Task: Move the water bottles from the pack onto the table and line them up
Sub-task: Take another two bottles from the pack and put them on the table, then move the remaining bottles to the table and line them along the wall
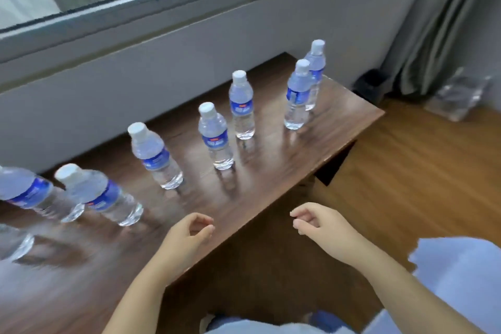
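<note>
Plastic water bottles (215, 136) are stood upright in a rough row along the table (339, 127); nothing is held by the loosely curled left hand (187, 236) or right hand (320, 228), probably between placements.

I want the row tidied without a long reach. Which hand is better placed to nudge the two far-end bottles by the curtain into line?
Probably the right hand: empty, loosely curled, on the side of the two far-end bottles. The left hand hovers over the table edge, nearer the middle bottles.
</note>
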Demonstrator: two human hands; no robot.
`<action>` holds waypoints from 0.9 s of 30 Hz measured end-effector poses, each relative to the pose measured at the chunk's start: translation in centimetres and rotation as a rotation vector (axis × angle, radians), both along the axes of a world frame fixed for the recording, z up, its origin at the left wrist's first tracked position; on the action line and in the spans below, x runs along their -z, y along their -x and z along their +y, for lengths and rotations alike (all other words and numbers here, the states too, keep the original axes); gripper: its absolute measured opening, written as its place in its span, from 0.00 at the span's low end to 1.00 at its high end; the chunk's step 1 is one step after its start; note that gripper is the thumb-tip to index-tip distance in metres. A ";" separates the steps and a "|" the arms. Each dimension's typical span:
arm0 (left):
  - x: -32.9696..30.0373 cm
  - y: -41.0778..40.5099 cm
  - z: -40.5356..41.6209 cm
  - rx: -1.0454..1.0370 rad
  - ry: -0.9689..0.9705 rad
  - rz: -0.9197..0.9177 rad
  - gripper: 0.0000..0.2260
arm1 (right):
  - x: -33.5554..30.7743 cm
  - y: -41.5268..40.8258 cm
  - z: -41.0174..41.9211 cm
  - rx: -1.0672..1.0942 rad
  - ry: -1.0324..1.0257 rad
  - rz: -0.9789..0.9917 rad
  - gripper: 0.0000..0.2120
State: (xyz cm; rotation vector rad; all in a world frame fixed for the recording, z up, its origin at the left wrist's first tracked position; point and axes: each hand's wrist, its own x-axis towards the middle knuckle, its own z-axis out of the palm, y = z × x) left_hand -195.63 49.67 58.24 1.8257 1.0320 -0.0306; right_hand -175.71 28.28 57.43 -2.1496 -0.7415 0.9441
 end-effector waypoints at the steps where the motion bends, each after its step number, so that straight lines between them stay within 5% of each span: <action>1: 0.1 -2.6 -1.5 0.049 0.002 0.008 0.04 | 0.2 -1.8 -2.6 0.072 0.005 0.004 0.06; 15: 3.3 -36.7 -17.0 0.687 0.070 0.081 0.04 | 3.4 -16.0 -28.5 0.947 -0.010 0.147 0.06; 27: 4.3 -72.8 -22.0 0.889 0.056 0.088 0.05 | 4.0 -44.3 -34.2 1.191 -0.037 0.156 0.07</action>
